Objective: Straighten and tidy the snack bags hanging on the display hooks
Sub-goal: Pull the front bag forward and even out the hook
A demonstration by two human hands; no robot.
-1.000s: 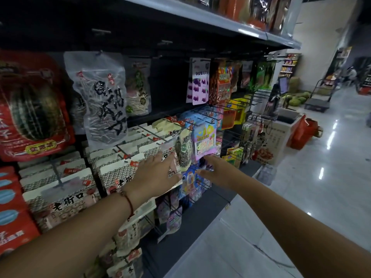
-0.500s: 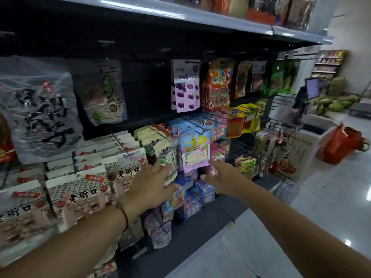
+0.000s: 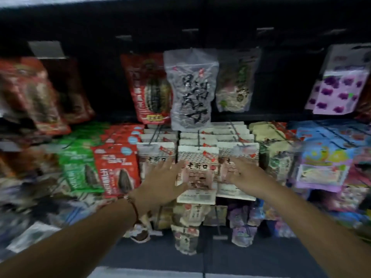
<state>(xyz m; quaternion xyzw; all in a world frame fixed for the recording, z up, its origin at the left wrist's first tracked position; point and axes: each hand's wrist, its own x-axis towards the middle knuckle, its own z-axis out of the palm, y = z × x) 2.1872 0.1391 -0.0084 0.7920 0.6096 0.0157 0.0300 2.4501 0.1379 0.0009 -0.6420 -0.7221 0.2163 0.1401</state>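
Note:
Three rows of white snack bags with black characters hang on hooks in the middle of the display; the front middle bag (image 3: 197,157) faces me. My left hand (image 3: 160,181) lies flat with fingers spread against the left white bag (image 3: 154,155) and the left edge of the middle one. Spread open too, my right hand (image 3: 246,175) rests on the right white bag (image 3: 237,189). Neither hand grips anything. A clear bag of seeds (image 3: 190,93) hangs above them.
Red bags (image 3: 116,169) and green bags (image 3: 80,167) hang to the left, yellow-green bags (image 3: 279,157) and blue-purple ones (image 3: 323,165) to the right. Smaller packets (image 3: 186,233) hang below. A dark shelf edge (image 3: 180,9) runs overhead. The picture is blurred at the sides.
The view has swung left, away from the aisle, so the white bags are now centred. Both hands moved from the bags further right onto the white bags.

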